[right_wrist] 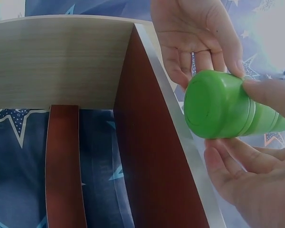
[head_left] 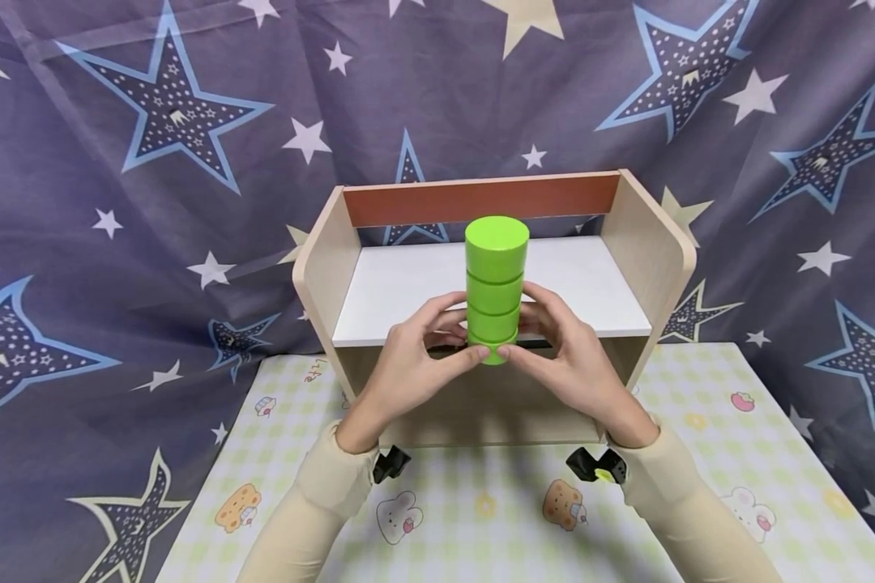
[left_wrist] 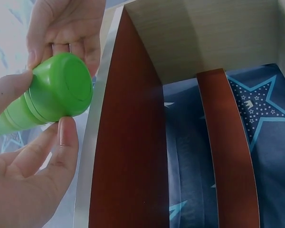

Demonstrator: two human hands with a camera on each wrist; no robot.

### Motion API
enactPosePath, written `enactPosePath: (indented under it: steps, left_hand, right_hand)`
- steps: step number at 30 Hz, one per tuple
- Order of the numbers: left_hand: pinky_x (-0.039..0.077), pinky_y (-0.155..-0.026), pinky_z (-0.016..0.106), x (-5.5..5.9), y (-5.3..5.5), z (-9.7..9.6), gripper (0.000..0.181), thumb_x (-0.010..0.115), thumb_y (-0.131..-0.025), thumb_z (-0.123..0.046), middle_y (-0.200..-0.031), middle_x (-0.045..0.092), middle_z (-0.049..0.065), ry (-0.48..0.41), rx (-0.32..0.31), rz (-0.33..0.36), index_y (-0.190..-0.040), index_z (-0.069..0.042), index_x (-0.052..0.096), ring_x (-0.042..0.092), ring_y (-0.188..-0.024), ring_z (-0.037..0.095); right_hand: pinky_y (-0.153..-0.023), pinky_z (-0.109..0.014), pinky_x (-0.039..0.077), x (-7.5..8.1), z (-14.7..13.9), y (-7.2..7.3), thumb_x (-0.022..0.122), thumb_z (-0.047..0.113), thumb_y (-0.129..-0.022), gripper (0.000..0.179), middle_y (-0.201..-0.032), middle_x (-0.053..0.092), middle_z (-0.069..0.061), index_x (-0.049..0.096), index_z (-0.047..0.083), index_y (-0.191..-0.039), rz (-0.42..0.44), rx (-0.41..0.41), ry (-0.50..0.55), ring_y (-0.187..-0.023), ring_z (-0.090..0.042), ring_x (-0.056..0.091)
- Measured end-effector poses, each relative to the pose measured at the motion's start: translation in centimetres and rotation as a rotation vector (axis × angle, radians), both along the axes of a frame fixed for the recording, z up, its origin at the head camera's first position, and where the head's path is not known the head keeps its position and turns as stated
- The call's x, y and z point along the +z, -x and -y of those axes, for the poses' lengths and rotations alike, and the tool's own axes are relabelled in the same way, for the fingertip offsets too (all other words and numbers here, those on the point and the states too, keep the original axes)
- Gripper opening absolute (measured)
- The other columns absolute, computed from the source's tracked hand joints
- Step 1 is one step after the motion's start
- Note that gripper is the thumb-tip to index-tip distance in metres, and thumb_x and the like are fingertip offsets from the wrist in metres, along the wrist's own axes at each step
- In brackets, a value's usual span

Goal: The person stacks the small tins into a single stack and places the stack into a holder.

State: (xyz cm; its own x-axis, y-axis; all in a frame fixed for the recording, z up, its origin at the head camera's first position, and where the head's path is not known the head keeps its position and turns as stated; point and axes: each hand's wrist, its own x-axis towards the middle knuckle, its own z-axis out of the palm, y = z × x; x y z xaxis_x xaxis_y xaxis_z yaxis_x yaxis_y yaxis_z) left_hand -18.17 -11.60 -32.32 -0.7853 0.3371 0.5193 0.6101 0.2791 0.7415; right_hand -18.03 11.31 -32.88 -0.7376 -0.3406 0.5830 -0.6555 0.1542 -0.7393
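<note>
Between both hands is a bright green stack of cups (head_left: 494, 283), upright, with ring-like seams around it and its wider end up. My left hand (head_left: 419, 352) holds its lower left side, thumb at the front and fingers behind. From the right, my right hand (head_left: 572, 356) grips the same lower part, and the two thumb tips come close together at the front. The stack's narrower flat base (left_wrist: 76, 85) shows in the left wrist view. It overlaps the white shelf board (head_left: 408, 283) in the head view, held in front of it.
A small wooden shelf unit stands behind the hands, with tall side panels (head_left: 652, 235) and a red-brown back rail (head_left: 481, 198). Below lies a checked tablecloth (head_left: 481, 542) with cartoon prints. A dark star-patterned curtain (head_left: 189, 324) hangs behind and at both sides.
</note>
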Motion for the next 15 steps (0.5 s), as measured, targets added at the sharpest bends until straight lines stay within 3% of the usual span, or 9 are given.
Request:
enactPosePath:
  steps: [15]
  left_hand:
    - [0.058, -0.084, 0.03, 0.31, 1.02, -0.22, 0.063, 0.082, -0.087, -0.021, -0.118, 0.071, -0.002, -0.035, -0.011, 0.035, -0.143, -0.017, 0.053, 0.067, -0.092, 0.013]
  right_hand:
    - [-0.095, -0.036, 0.053, 0.23, 0.16, 0.85, 0.078, 0.004, -0.088, 0.076, -0.129, 0.065, -0.008, 0.039, 0.015, -0.152, 0.0, -0.036, -0.01, -0.111, -0.019, 0.064]
